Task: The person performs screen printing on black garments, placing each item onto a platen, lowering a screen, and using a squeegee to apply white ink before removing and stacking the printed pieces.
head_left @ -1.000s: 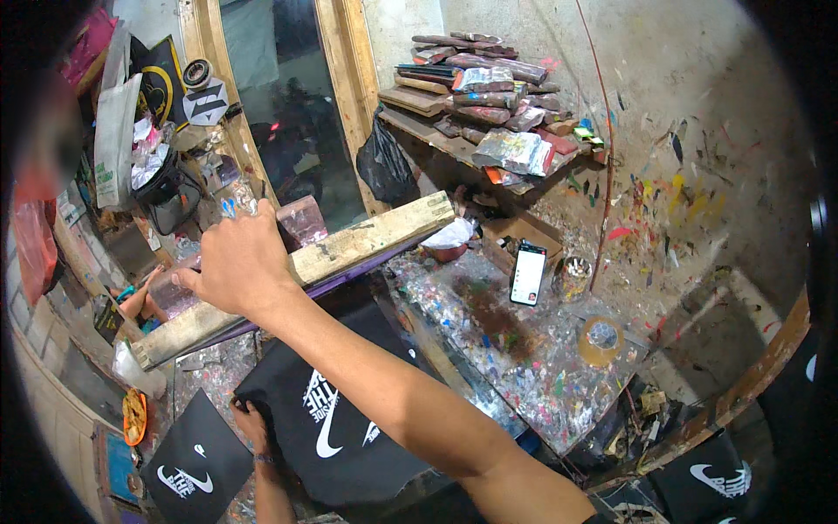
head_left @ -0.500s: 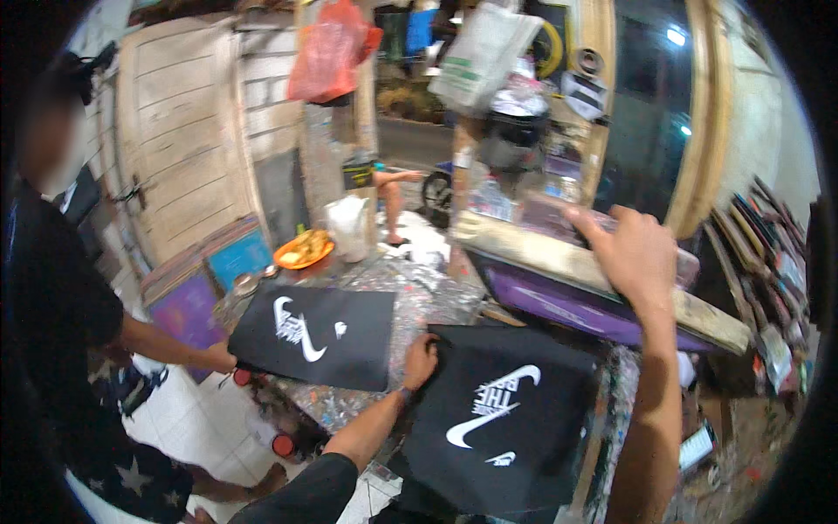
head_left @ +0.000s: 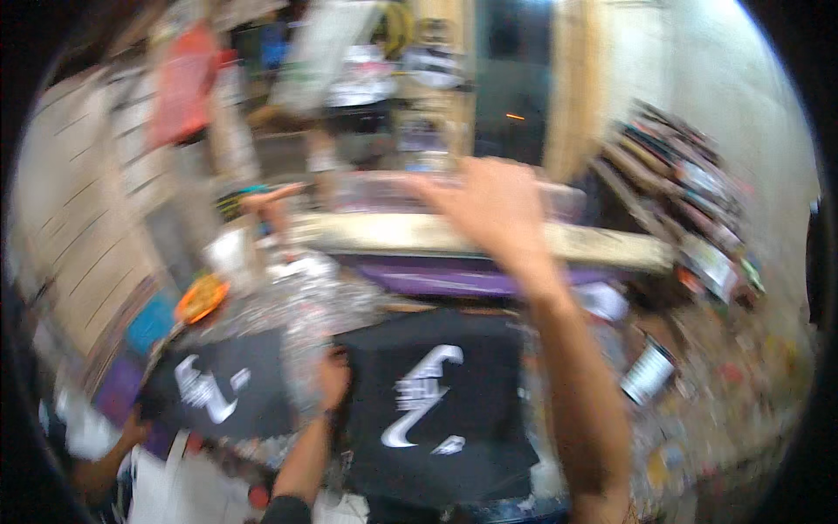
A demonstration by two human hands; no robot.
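A black fabric panel (head_left: 493, 384) with a white print lies flat in front of me. My left hand (head_left: 333, 375) is at its left edge, fingers curled on the cloth, though blurred. Beyond the panel a wooden screen-printing frame (head_left: 602, 245) stands tilted up, with purple mesh (head_left: 445, 279) below its pale bar. My right hand (head_left: 502, 210) is closed over the frame's top; its fingertips are hidden behind. A second printed black panel (head_left: 262, 393) lies to the left, with a co-worker's hand (head_left: 131, 430) at its outer edge.
An orange dish of food (head_left: 201, 299) and a white bag (head_left: 229, 259) stand at the table's far left. Several stacked frames (head_left: 659, 166) lean at the right wall. A pale can-like container (head_left: 648, 371) is at the right. A red bag (head_left: 185, 87) hangs at upper left.
My view has swung to the right, so everything has shifted left and blurred. Both hands keep their places on the panel and the frame.
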